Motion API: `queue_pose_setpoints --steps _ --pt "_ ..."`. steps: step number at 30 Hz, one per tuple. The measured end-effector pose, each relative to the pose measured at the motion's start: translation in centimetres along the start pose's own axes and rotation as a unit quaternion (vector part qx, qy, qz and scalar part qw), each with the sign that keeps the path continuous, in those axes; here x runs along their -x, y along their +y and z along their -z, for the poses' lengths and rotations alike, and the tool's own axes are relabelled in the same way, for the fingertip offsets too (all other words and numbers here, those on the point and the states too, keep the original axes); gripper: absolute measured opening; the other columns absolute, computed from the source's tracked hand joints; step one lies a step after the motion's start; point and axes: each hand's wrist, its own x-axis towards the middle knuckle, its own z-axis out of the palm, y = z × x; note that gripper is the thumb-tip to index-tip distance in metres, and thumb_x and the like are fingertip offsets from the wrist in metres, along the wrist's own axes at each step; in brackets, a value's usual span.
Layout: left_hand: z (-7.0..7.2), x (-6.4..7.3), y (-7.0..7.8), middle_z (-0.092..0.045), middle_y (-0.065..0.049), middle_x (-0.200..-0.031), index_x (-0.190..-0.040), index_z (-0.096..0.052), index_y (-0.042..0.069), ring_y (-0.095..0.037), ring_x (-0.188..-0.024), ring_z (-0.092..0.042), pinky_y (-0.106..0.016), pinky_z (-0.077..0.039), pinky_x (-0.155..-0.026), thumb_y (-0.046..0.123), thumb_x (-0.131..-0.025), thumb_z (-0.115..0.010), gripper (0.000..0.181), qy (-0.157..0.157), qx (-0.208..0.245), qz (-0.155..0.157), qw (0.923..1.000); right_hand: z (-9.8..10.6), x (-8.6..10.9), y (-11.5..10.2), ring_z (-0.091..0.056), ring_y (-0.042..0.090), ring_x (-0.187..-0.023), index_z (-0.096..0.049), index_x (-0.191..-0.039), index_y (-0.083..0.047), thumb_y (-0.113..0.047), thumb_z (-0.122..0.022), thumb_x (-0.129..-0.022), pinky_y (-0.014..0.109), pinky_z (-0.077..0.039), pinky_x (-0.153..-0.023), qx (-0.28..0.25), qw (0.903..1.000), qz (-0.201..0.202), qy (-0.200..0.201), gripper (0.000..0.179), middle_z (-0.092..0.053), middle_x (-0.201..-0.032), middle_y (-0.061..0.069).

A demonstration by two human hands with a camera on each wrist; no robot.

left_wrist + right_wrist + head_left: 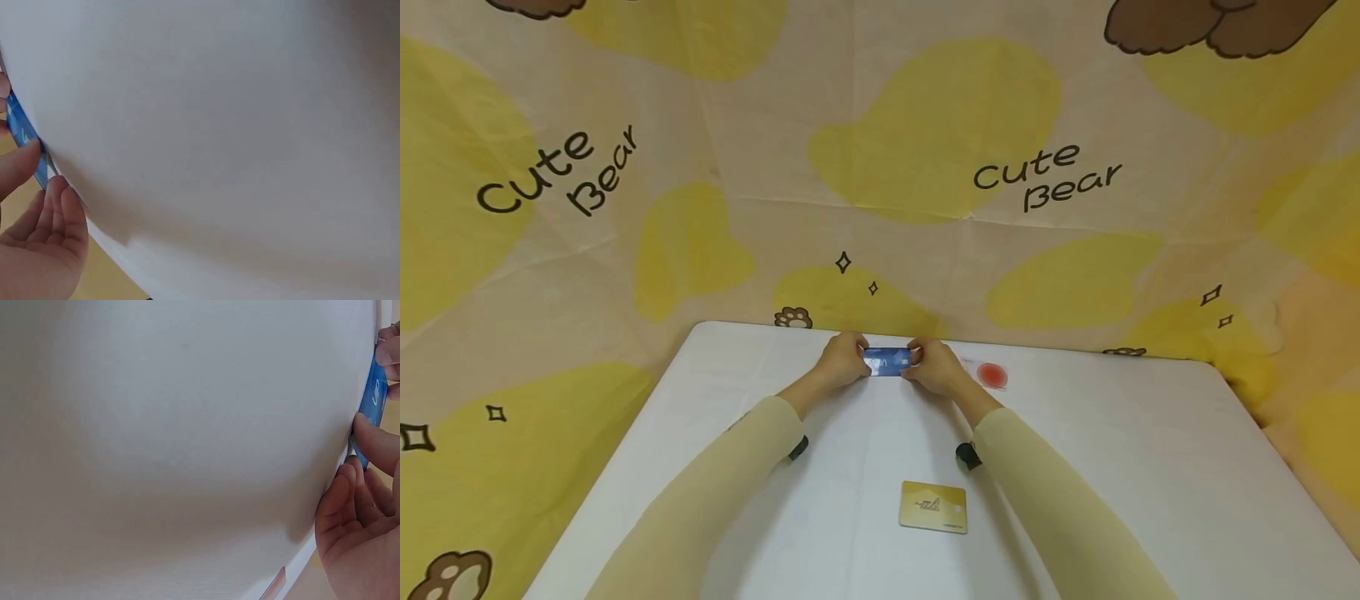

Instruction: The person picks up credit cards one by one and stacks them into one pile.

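A blue card with light lettering is held by both hands near the far edge of the white table. On its left end, my left hand pinches it between thumb and fingers. The right hand grips the opposite end the same way. In the left wrist view the blue card appears at the left edge, partly covered by a thumb. Its face reads "VIP" in the right wrist view, where the card sits at the right edge between both hands.
A gold card lies on the table between the forearms. Just right of the right hand is a pale flat item with a red round mark. Behind the table's far edge hangs a yellow patterned cloth.
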Motion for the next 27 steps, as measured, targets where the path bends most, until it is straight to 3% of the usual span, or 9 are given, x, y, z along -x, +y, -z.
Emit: queue_pose_setpoints --steps 6,11,14,21,27 --pt "0.0 0.1 0.4 -0.062 -0.011 -0.087 -0.124 -0.067 -0.01 -0.02 -0.08 -0.054 -0.027 -0.044 -0.066 -0.012 -0.08 -0.067 0.044 0.008 0.003 0.003 1.0 -0.2 -0.1 0.2 -0.063 0.024 -0.093 -0.063 -0.131 0.002 -0.007 -0.083 -0.087 0.039 -0.05 -0.093 -0.013 0.9999 -0.004 0.008 0.049 -0.069 -0.099 0.009" --pt "0.2 0.3 0.9 -0.06 -0.011 -0.085 -0.124 -0.067 -0.011 -0.019 -0.076 -0.05 -0.026 -0.041 -0.062 -0.014 -0.079 -0.058 0.046 0.017 0.01 -0.003 0.9998 0.1 0.2 0.2 -0.062 0.022 -0.086 -0.069 -0.123 0.002 -0.006 -0.078 -0.09 0.037 -0.051 -0.086 -0.007 0.9992 0.011 0.037 0.035 -0.069 -0.09 0.006" --pt "0.3 0.4 1.0 -0.061 -0.011 -0.088 -0.123 -0.067 -0.012 -0.02 -0.077 -0.052 -0.026 -0.043 -0.063 -0.015 -0.08 -0.058 0.045 0.02 0.014 -0.008 0.9997 0.4 0.4 0.1 -0.062 0.022 -0.083 -0.07 -0.118 0.002 -0.005 -0.074 -0.093 0.035 -0.051 -0.082 -0.013 0.9985 0.019 0.05 0.027 -0.069 -0.087 0.006" --pt "0.7 0.9 1.2 -0.064 -0.012 -0.094 -0.126 -0.067 -0.013 -0.021 -0.086 -0.056 -0.027 -0.047 -0.072 -0.015 -0.081 -0.062 0.046 0.02 0.028 -0.011 0.9994 1.1 0.9 -0.3 -0.066 0.018 -0.069 -0.067 -0.118 0.008 0.0 -0.071 -0.096 0.024 -0.051 -0.069 -0.079 0.9961 0.019 0.035 0.024 -0.069 -0.083 0.011" --pt "0.8 1.5 1.7 -0.064 -0.01 -0.086 -0.125 -0.068 -0.013 -0.019 -0.079 -0.055 -0.026 -0.046 -0.065 -0.014 -0.083 -0.066 0.042 0.018 0.059 -0.015 0.998 1.8 1.6 -0.6 -0.069 0.029 -0.073 -0.063 -0.12 0.013 0.006 -0.071 -0.094 0.026 -0.056 -0.065 -0.125 0.9919 0.003 0.024 0.028 -0.068 -0.083 0.013"
